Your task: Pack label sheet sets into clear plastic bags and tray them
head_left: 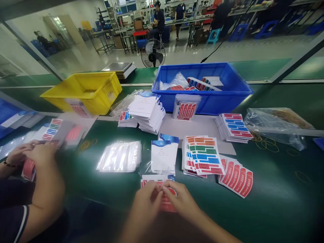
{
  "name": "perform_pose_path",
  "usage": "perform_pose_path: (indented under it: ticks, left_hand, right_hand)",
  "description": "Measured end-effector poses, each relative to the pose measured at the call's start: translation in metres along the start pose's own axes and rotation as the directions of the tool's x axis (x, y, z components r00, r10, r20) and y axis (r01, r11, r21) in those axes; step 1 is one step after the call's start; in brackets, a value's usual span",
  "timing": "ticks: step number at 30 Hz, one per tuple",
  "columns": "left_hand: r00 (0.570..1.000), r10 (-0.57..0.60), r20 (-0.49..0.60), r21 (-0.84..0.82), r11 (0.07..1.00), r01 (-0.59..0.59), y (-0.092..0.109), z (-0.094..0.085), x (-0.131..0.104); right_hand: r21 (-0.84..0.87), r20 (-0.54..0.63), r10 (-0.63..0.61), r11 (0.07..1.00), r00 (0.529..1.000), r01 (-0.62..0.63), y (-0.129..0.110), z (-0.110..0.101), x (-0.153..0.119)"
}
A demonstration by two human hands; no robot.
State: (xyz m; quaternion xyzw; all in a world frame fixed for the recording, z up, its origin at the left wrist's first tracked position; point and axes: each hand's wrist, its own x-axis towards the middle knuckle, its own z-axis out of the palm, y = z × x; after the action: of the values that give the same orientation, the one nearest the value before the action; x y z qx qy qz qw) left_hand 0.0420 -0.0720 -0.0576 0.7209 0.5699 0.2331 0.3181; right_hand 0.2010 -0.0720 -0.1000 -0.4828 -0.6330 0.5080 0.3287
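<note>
My left hand (146,201) and my right hand (180,199) meet at the near edge of the green table, both pinching a small bundle of red sticker sheets and a white card (165,199). Just beyond them lies a stack of white cards with blue tops (164,153). To its right sits a pile of multicoloured sticker sheets (204,155), and a fan of red sticker sheets (236,177) lies further right. A pile of clear plastic bags (120,156) is to the left.
A co-worker's hands (37,158) at the left hold red stickers. A yellow bin (86,91) and a blue bin (233,84) stand at the back, with card stacks (148,111) and sticker stacks (234,126) in front. Rubber bands (265,143) and a plastic bag (275,123) lie right.
</note>
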Motion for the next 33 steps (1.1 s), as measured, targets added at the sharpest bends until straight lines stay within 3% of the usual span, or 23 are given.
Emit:
perform_pose_path:
  ticks: [8, 14, 22, 25, 29, 31, 33]
  left_hand:
    - [0.969, 0.213, -0.126, 0.310, 0.936, -0.166, 0.003, 0.009, -0.009]
    - [0.916, 0.246, -0.316, 0.379, 0.918, -0.116, -0.009, 0.004, -0.014]
    - [0.951, 0.286, -0.118, 0.331, 0.914, -0.233, 0.008, 0.005, -0.016]
    - [0.965, 0.212, -0.151, 0.295, 0.942, -0.161, 0.006, 0.004, -0.014]
    - [0.956, 0.080, -0.283, 0.298, 0.955, 0.008, -0.008, -0.015, -0.021]
    - [0.913, 0.021, -0.408, 0.293, 0.950, 0.109, -0.012, -0.033, -0.032]
    - [0.811, 0.007, -0.585, 0.285, 0.938, 0.197, -0.013, -0.055, -0.046]
  right_hand:
    - [-0.179, 0.040, -0.046, 0.982, 0.998, 0.052, 0.000, 0.007, -0.003]
    - [-0.249, 0.070, -0.009, 0.968, 0.997, 0.026, 0.001, 0.006, -0.009]
    - [-0.282, 0.058, -0.037, 0.958, 0.998, 0.052, -0.014, -0.013, -0.004]
    - [-0.277, 0.080, -0.040, 0.959, 0.996, 0.061, -0.014, -0.012, -0.004]
    - [-0.233, -0.023, -0.019, 0.972, 1.000, 0.013, -0.003, -0.016, -0.012]
    - [-0.148, -0.050, -0.021, 0.989, 0.999, 0.014, 0.007, -0.019, -0.022]
    - [-0.109, -0.133, -0.041, 0.994, 0.990, 0.026, 0.020, -0.022, -0.033]
